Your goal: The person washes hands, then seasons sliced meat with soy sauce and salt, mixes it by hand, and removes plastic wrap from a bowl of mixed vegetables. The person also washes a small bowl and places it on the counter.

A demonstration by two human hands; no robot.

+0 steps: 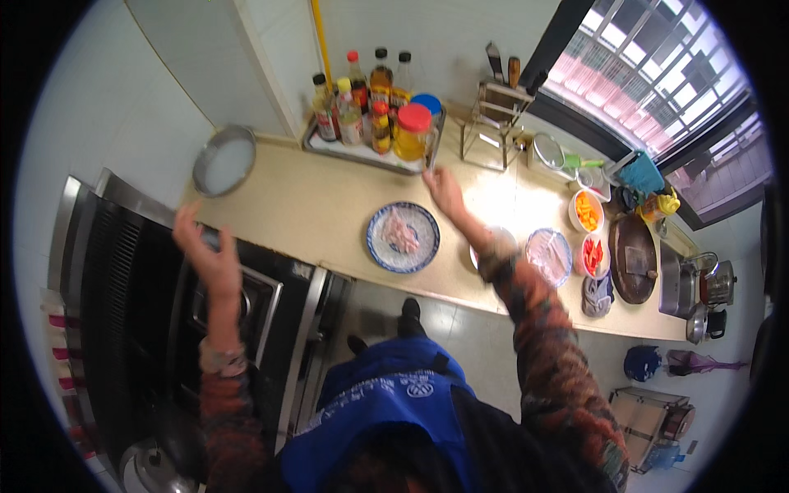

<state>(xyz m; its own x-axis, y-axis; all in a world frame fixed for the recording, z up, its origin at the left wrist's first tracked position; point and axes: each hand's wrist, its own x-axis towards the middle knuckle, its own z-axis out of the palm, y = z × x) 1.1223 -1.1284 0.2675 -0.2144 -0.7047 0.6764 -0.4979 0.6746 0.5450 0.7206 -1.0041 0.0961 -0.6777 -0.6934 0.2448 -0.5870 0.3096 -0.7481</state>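
My left hand (208, 249) is raised over the black gas stove (154, 277), fingers apart and holding nothing, with a round metal pan (224, 161) on the counter beyond it. Near the front edge of a metal tray (363, 159) of bottles is my right hand (445, 188); it looks blurred, and whether its curled fingers hold anything is unclear. Between the hands, a blue-rimmed plate (404, 264) bears pale pink raw meat (399, 234). Under my right forearm a bowl (496, 237) is partly hidden. Another blue-rimmed plate (548, 257) with pale contents lies to its right.
Bowls of orange pieces (587, 212) and red pieces (592, 254) stand near a round dark chopping board (633, 265). A knife rack (493, 123) stands by the wall, and a sink (675, 280) is at far right. A lidded pan (157, 468) sits at lower left.
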